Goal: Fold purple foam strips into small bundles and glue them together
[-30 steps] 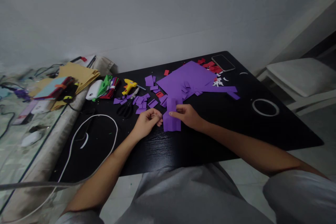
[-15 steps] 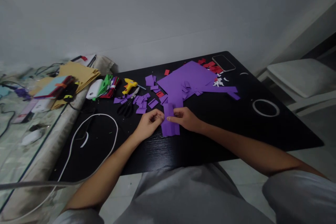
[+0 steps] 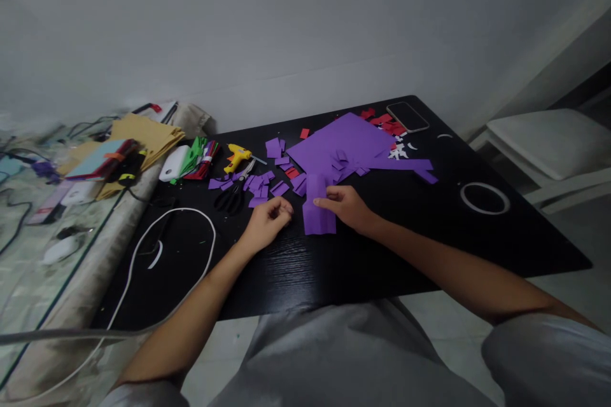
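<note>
My right hand point(image 3: 348, 206) pinches a folded purple paper piece point(image 3: 319, 219) at its right side, thumb on top, above the dark table. The piece has lengthwise creases and a wider bottom part. To its left, my left hand point(image 3: 268, 224) is apart from the paper, its fingers curled in against the thumb; anything between them is too small to make out. Just beyond lies a large purple sheet point(image 3: 344, 140) with small folded pieces on it. Several small purple paper pieces point(image 3: 260, 187) are scattered left of it, near black-handled scissors point(image 3: 231, 196).
A yellow glue gun point(image 3: 236, 156) lies at the back left. A white cable point(image 3: 212, 235) loops over the table's left part. At the right are a phone point(image 3: 408, 116), red paper scraps point(image 3: 382, 119) and a white ring point(image 3: 484, 197). A glass-topped surface point(image 3: 28, 280) adjoins at left.
My left hand has let go of the purple paper and drawn slightly left. My right hand has shifted the paper a little right and away from me.
</note>
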`<state>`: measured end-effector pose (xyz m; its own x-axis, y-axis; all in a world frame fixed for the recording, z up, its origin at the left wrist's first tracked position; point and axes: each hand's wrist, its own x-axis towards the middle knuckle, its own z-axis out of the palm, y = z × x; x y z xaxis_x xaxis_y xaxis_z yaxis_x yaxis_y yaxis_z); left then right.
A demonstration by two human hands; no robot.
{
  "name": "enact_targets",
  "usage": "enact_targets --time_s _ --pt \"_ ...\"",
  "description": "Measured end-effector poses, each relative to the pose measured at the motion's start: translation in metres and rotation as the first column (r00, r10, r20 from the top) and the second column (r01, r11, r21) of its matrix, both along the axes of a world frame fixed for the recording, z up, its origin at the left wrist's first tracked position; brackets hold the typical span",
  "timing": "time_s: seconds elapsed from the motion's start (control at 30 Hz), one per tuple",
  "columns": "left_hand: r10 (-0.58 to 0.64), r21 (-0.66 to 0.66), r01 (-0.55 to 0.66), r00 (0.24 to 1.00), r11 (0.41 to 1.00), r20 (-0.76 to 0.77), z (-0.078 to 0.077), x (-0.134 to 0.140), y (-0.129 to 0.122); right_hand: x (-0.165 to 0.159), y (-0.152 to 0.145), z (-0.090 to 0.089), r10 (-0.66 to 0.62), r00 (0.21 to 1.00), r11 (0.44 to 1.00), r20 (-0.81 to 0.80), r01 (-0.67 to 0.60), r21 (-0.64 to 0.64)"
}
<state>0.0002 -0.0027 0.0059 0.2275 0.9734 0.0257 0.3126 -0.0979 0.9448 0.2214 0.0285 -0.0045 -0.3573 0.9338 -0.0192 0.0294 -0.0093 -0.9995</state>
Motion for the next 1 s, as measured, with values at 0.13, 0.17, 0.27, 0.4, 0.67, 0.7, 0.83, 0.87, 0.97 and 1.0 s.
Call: enact_targets --time_s 0.13,0.17,0.27,0.4,0.67,0.7,0.83,0.87,0.97,1.0 --pt "0.013 -0.013 -0.013 1.0 1.0 0.028 0.002 0.003 -0.001 -0.004 -0.006 0.001 0.068 0.997 0.997 0.031 -0.069 0.026" --pt "-0.004 -0.02 0.004 1.0 1.0 0.02 0.002 0.004 -0.002 -0.005 -0.008 0.001 0.085 0.996 0.996 0.034 -0.086 0.033" --pt "-0.062 -0.031 0.062 0.998 0.998 -0.012 0.003 0.009 -0.006 -0.009 -0.012 0.001 0.113 0.993 0.992 0.034 -0.115 0.054" --pt "-0.102 -0.018 0.101 0.994 0.995 -0.041 0.003 0.01 -0.008 -0.008 -0.012 0.001 0.108 0.992 0.988 0.071 -0.115 0.102" --pt "-0.051 0.001 0.051 0.999 0.999 -0.014 0.001 0.002 -0.004 0.002 -0.002 0.01 -0.03 1.0 0.998 0.011 0.029 0.052" --pt "-0.029 -0.001 0.029 1.0 1.0 0.007 0.001 0.002 -0.003 0.002 -0.002 0.009 -0.011 1.0 0.999 0.004 0.01 0.045" --pt "0.002 -0.012 -0.001 0.998 1.0 0.069 0.004 0.004 -0.004 -0.003 -0.008 0.003 0.121 0.992 0.993 -0.026 -0.121 0.008" --pt "-0.015 -0.021 0.016 0.998 1.0 0.066 0.004 0.005 -0.005 -0.005 -0.01 0.001 0.124 0.992 0.992 -0.018 -0.123 0.009" --pt "-0.064 -0.028 0.065 0.998 0.997 0.03 0.002 0.008 -0.007 -0.008 -0.013 -0.003 0.128 0.992 0.992 0.016 -0.128 0.006" --pt "-0.066 -0.022 0.066 0.998 0.998 0.02 0.001 0.009 -0.008 -0.008 -0.014 -0.004 0.132 0.991 0.991 0.014 -0.132 -0.002"
